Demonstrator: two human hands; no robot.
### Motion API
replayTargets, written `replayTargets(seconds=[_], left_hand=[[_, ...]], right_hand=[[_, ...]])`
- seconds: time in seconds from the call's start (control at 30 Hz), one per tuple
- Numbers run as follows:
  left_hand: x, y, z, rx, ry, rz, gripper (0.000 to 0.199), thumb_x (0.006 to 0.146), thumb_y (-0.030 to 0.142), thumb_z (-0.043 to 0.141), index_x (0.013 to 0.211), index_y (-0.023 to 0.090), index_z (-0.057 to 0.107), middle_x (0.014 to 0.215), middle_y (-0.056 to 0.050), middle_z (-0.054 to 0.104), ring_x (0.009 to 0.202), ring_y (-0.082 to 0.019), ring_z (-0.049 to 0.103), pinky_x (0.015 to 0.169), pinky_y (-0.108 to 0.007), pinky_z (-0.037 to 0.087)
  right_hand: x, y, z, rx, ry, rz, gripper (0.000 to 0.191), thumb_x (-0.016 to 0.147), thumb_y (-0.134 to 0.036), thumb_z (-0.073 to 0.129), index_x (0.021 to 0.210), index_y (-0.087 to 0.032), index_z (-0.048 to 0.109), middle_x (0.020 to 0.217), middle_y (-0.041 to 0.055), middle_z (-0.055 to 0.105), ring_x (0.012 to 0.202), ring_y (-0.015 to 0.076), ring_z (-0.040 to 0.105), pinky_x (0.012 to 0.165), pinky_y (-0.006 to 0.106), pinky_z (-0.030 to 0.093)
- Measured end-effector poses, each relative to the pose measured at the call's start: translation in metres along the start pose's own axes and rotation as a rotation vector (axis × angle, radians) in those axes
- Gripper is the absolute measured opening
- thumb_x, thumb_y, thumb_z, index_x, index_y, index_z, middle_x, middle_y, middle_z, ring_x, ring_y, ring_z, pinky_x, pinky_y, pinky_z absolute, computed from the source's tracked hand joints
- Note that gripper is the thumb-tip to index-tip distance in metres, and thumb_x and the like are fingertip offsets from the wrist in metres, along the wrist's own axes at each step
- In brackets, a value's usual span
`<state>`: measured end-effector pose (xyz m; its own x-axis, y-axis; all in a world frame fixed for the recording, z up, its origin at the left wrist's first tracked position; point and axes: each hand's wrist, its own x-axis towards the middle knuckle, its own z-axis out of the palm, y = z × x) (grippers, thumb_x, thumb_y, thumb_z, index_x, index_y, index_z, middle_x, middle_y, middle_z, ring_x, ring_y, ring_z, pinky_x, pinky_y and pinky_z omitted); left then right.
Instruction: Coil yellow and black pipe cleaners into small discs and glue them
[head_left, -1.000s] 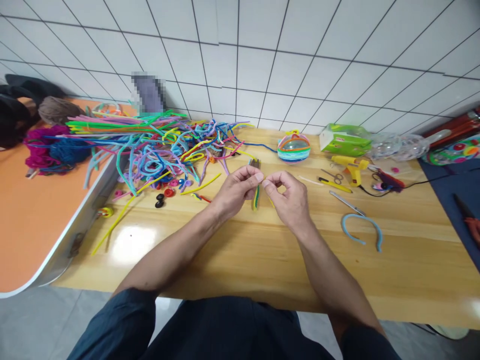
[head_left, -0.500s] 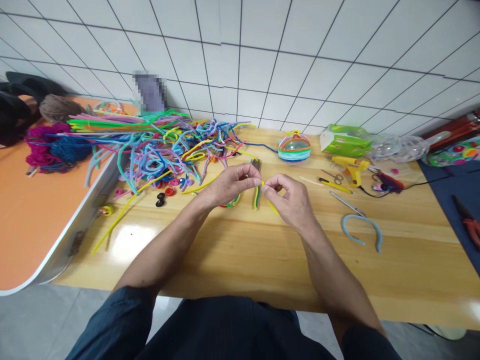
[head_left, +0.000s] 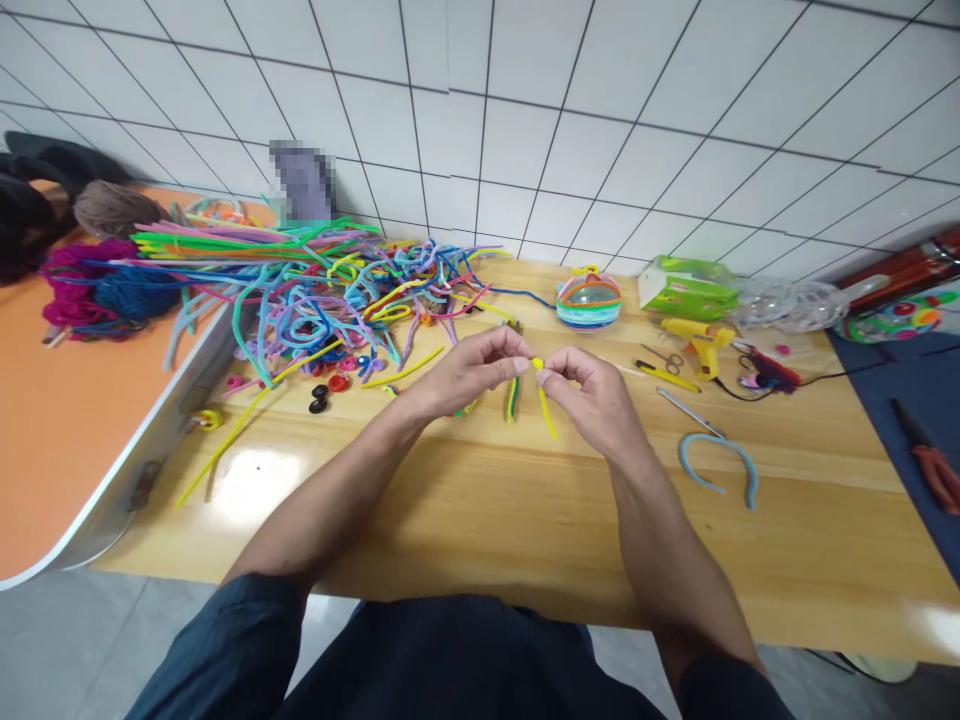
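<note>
A short yellow pipe cleaner (head_left: 547,408) is pinched between my two hands over the middle of the table. My left hand (head_left: 487,370) grips its upper end between thumb and forefinger. My right hand (head_left: 589,390) pinches it from the other side, close to a small yellow bend, and one tail hangs down toward the table. Just below lies a green-and-yellow strip (head_left: 512,398), whose far end is partly covered by my left hand. Another yellow pipe cleaner (head_left: 405,370) rests on the table left of my left hand.
A tangled pile of pipe cleaners (head_left: 322,310) spreads at the back left, with black buttons (head_left: 319,399) in front. A striped round object (head_left: 589,302) stands at the back. To the right lie a yellow glue gun (head_left: 703,342), a yellow cutter (head_left: 669,376) and a bent blue pipe cleaner (head_left: 752,465).
Both hands have shifted slightly right. The yellow pipe cleaner now shows a small bend between the fingertips, and its tail hangs more plainly below them.
</note>
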<state>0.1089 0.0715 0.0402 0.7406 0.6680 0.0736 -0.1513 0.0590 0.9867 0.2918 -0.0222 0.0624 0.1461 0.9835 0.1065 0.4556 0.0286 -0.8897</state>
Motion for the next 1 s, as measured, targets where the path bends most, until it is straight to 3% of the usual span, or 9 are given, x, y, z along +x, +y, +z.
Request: replayTargets(seconds=[0.1, 0.23, 0.33, 0.47, 0.57, 0.67, 0.8, 1.0], left_hand=[[-0.001, 0.005, -0.013, 0.167, -0.053, 0.027, 0.038, 0.088, 0.051, 0.084, 0.094, 0.015, 0.072, 0.082, 0.000, 0.063, 0.069, -0.011, 0.049, 0.064, -0.025, 0.039], [-0.002, 0.006, -0.013, 0.167, -0.073, 0.001, 0.040, 0.088, 0.052, 0.084, 0.090, 0.015, 0.071, 0.079, 0.000, 0.062, 0.068, -0.011, 0.048, 0.063, -0.025, 0.037], [-0.002, 0.004, -0.001, 0.024, 0.003, -0.019, 0.045, 0.083, 0.056, 0.088, 0.088, 0.015, 0.068, 0.075, 0.003, 0.057, 0.064, -0.008, 0.044, 0.058, -0.023, 0.033], [-0.003, -0.005, 0.023, -0.370, 0.133, -0.120, 0.054, 0.074, 0.058, 0.095, 0.089, 0.018, 0.062, 0.066, 0.009, 0.046, 0.053, -0.005, 0.033, 0.051, -0.020, 0.027], [-0.002, -0.012, 0.029, -0.550, 0.132, -0.209, 0.055, 0.072, 0.057, 0.096, 0.088, 0.019, 0.059, 0.066, 0.009, 0.044, 0.050, -0.005, 0.031, 0.050, -0.020, 0.028], [0.001, -0.012, 0.014, -0.369, 0.037, -0.182, 0.052, 0.076, 0.058, 0.094, 0.092, 0.018, 0.066, 0.075, 0.005, 0.056, 0.054, -0.005, 0.040, 0.051, -0.021, 0.030], [0.002, -0.002, -0.012, 0.064, -0.034, -0.011, 0.040, 0.086, 0.052, 0.087, 0.100, 0.016, 0.073, 0.076, 0.003, 0.059, 0.064, -0.009, 0.047, 0.059, -0.024, 0.035], [0.000, 0.003, -0.020, 0.358, -0.100, 0.075, 0.026, 0.095, 0.042, 0.076, 0.092, 0.016, 0.072, 0.077, 0.001, 0.063, 0.066, -0.011, 0.048, 0.063, -0.026, 0.038]], right_hand=[[-0.002, -0.003, 0.000, -0.037, -0.061, 0.031, 0.017, 0.086, -0.034, 0.064, 0.074, -0.022, 0.062, 0.068, -0.0026, 0.064, 0.064, 0.0136, 0.053, 0.061, 0.029, 0.038], [-0.004, -0.003, 0.002, -0.016, -0.093, 0.032, 0.016, 0.086, -0.035, 0.065, 0.076, -0.022, 0.064, 0.069, -0.0024, 0.064, 0.064, 0.0134, 0.052, 0.062, 0.029, 0.038], [-0.003, 0.002, 0.004, 0.088, -0.079, 0.020, 0.020, 0.088, -0.040, 0.068, 0.078, -0.022, 0.066, 0.071, -0.0023, 0.063, 0.066, 0.0138, 0.052, 0.064, 0.029, 0.039], [0.000, 0.009, 0.011, 0.219, -0.001, 0.031, 0.023, 0.089, -0.043, 0.071, 0.079, -0.023, 0.065, 0.070, -0.0028, 0.060, 0.066, 0.0143, 0.051, 0.064, 0.029, 0.041], [0.001, 0.011, 0.012, 0.253, 0.003, 0.057, 0.024, 0.088, -0.044, 0.072, 0.079, -0.023, 0.065, 0.071, -0.0020, 0.062, 0.067, 0.0149, 0.053, 0.064, 0.030, 0.042], [0.002, 0.009, 0.006, 0.220, -0.034, 0.067, 0.023, 0.088, -0.043, 0.071, 0.080, -0.023, 0.065, 0.070, -0.0027, 0.061, 0.065, 0.0140, 0.051, 0.063, 0.029, 0.042], [-0.001, 0.004, -0.001, 0.056, -0.071, 0.021, 0.018, 0.090, -0.039, 0.067, 0.082, -0.022, 0.065, 0.070, -0.0029, 0.062, 0.064, 0.0134, 0.052, 0.063, 0.029, 0.040], [-0.005, 0.001, 0.002, -0.073, -0.094, -0.039, 0.011, 0.094, -0.030, 0.063, 0.086, -0.023, 0.065, 0.075, -0.0022, 0.067, 0.063, 0.0128, 0.053, 0.064, 0.029, 0.039]])
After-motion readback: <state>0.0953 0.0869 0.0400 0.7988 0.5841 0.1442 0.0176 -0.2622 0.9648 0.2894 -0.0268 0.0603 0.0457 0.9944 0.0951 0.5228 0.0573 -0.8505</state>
